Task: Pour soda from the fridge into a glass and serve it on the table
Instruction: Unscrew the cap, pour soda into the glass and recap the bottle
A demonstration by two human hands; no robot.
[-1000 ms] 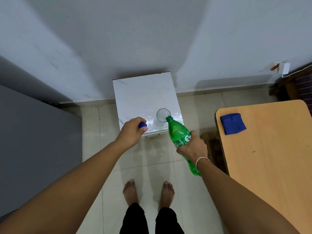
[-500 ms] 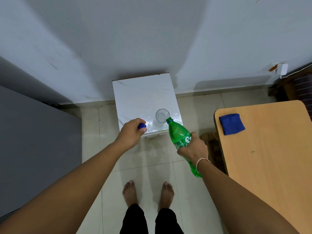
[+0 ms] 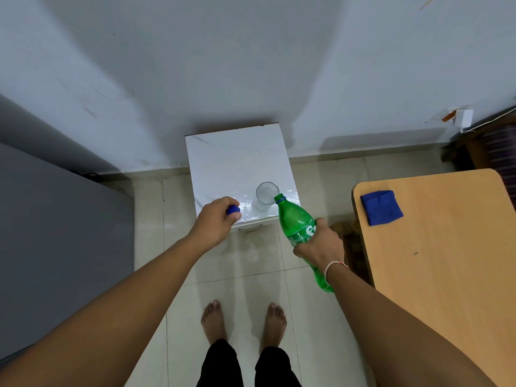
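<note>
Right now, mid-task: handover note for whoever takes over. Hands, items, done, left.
Left hand: closed on the blue cap, at the front edge of the white stand.
Right hand: gripping the green soda bottle, uncapped, tilted, mouth at the rim of the glass.
Glass stands on the white stand near its front right corner; no soda visible in it.
Done: bottle out, cap off.
Left: pour, recap, carry glass to the wooden table, where a blue cloth lies.

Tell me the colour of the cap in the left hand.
Blue. The cap shows in the left hand, seen from the head view.
</note>
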